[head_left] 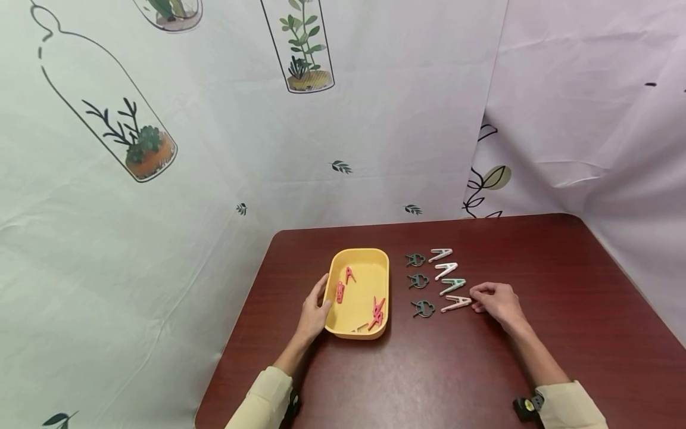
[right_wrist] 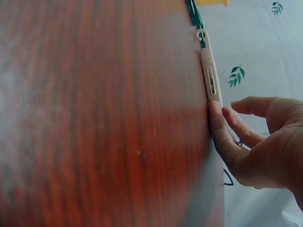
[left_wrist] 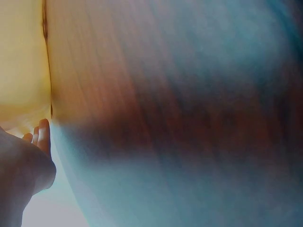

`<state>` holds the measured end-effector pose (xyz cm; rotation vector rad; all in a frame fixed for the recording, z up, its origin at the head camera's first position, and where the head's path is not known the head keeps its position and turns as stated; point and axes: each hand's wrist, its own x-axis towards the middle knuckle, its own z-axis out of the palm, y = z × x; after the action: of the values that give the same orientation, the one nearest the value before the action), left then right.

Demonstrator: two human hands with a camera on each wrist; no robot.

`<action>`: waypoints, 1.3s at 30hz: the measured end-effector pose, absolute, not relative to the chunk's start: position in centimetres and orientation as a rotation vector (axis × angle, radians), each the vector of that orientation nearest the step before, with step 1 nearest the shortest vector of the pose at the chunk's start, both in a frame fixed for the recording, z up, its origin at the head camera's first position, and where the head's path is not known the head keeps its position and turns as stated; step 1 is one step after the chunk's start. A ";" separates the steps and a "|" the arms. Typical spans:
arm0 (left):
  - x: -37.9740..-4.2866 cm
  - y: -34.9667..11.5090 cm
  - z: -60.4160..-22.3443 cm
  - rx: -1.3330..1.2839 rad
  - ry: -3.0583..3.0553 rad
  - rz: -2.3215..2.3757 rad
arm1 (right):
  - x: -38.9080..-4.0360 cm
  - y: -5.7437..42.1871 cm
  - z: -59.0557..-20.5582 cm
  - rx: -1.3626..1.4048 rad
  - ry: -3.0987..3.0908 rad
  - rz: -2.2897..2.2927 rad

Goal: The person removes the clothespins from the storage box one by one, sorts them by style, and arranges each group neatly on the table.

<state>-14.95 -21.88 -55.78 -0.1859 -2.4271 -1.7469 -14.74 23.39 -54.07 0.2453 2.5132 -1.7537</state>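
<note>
My left hand holds the left side of a yellow tray, thumb at the rim and fingers along the outer wall. Inside lie several pink clothespins and a beige clip. To the right, my right hand touches the wide end of a pale pink clothespin lying on the table. In the right wrist view a fingertip meets the end of this clothespin, while the upper digit stays apart from it. Above it sit a mint clothespin and two white clothespins.
Three dark green clips form a column between the tray and the pale clothespins. All stand on a dark red-brown table. A pale curtain with plant prints hangs behind its far edge.
</note>
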 end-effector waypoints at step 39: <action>-13.6 -20.7 -52.6 -0.225 -2.419 -1.762 | -15.5 19.9 -51.8 0.561 2.794 -1.933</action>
<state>-13.55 -20.70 -52.59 -0.2247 -2.4192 -1.7621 -15.47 19.87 -51.83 0.5608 2.7935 -1.9327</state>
